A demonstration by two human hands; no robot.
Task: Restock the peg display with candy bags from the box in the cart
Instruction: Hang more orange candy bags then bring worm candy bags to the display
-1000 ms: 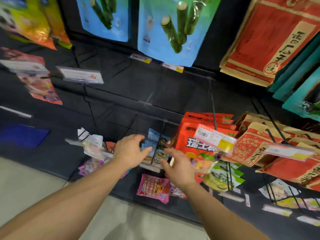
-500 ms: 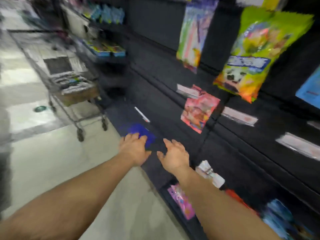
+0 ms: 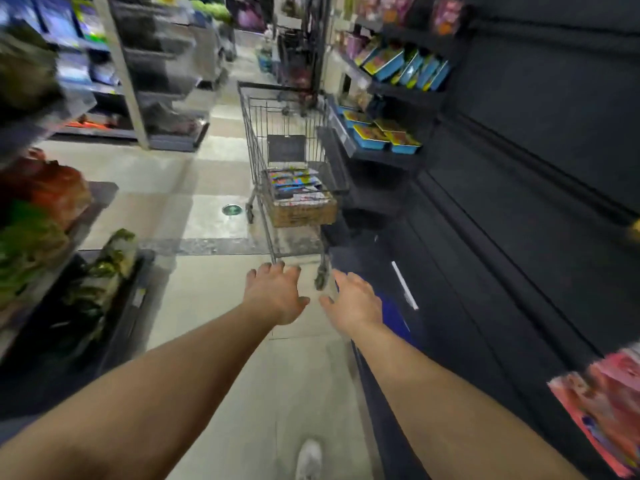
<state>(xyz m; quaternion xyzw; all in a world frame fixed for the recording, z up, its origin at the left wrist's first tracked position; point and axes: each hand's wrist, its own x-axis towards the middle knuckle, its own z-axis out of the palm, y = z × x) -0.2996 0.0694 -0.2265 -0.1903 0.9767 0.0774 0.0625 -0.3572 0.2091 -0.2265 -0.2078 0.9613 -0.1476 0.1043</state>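
Observation:
A wire shopping cart stands ahead in the aisle, beside the dark display wall. In its basket sits a brown cardboard box holding colourful candy bags. My left hand and my right hand are stretched out in front of me, short of the cart, palms down, fingers spread, holding nothing. A pink candy bag hangs on the display at the lower right, blurred.
Shelves of blue-boxed goods stand just right of the cart. Low produce bins line the left side of the aisle. Pale tiled floor runs between me and the cart. My shoe shows at the bottom.
My view has swung left from the peg display to the aisle and the cart. Both hands left the hanging bags and now reach empty toward the cart.

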